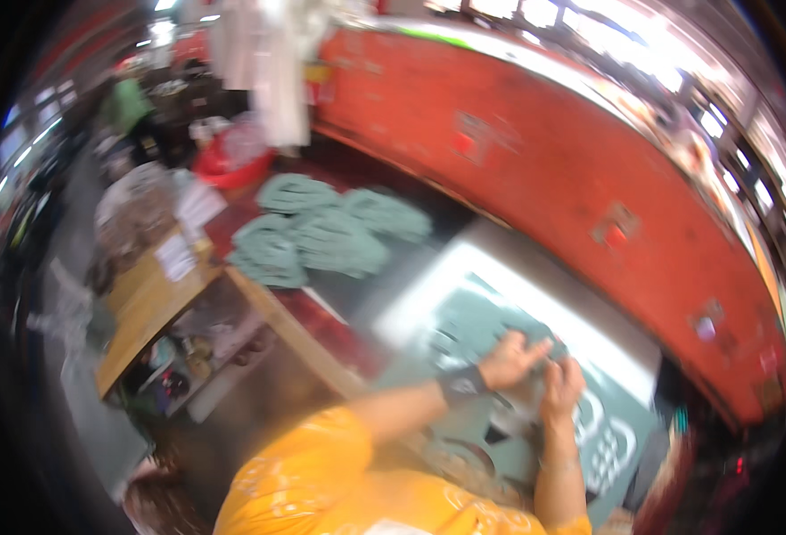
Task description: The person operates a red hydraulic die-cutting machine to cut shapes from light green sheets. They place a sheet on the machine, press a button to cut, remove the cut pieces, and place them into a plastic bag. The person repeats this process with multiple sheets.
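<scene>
A green sheet (473,312) with rows of cut-out holes lies on a white board (509,254) in front of me. Over the middle of the sheet, my left hand (506,361), with a dark band at the wrist, has its fingers bent and drawn together. Close beside it on the right, my right hand (562,388) is also closed, thumb and fingers meeting near the left fingertips. Blur hides what, if anything, is pinched between them. White curved shapes (611,437) show through the holes to the right of my right hand.
A long red machine beam (535,160) runs across behind the board. Piles of green cut pieces (321,227) lie at the far left, with a red basin (232,160) behind. Left of me stands a wooden bench (156,290) with an open compartment holding small items. A person in green (130,107) is in the distance.
</scene>
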Tool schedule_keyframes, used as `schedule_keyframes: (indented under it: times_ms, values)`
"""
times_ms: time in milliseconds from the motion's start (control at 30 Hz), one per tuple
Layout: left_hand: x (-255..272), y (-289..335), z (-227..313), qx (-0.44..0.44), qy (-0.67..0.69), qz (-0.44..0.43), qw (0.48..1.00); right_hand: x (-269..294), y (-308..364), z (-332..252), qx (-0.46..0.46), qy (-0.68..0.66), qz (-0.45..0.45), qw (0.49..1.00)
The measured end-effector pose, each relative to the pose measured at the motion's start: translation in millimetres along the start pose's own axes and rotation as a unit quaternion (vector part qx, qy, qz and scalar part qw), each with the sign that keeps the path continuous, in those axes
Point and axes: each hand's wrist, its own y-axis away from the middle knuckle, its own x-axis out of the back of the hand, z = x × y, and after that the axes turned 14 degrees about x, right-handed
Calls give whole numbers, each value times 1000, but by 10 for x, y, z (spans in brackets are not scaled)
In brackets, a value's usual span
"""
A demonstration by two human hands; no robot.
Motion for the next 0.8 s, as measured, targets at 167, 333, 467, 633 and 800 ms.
schedule_keyframes:
  times_ms: [167,333,467,633,800]
  values:
    - [36,-10,53,-46,85,-96,991,107,-98,-78,22,93,-42,995]
    - [259,-332,205,108,363,-115,918,379,187,-32,15,65,-84,994]
    - [485,-649,326,117,368,-72,920,481,468,62,-39,95,-128,986]
    - [710,-896,588,53,337,-23,940,461,599,143,-64,95,-122,986]
    - [845,-914,658,52,352,-32,934,472,593,126,-63,84,-136,985]
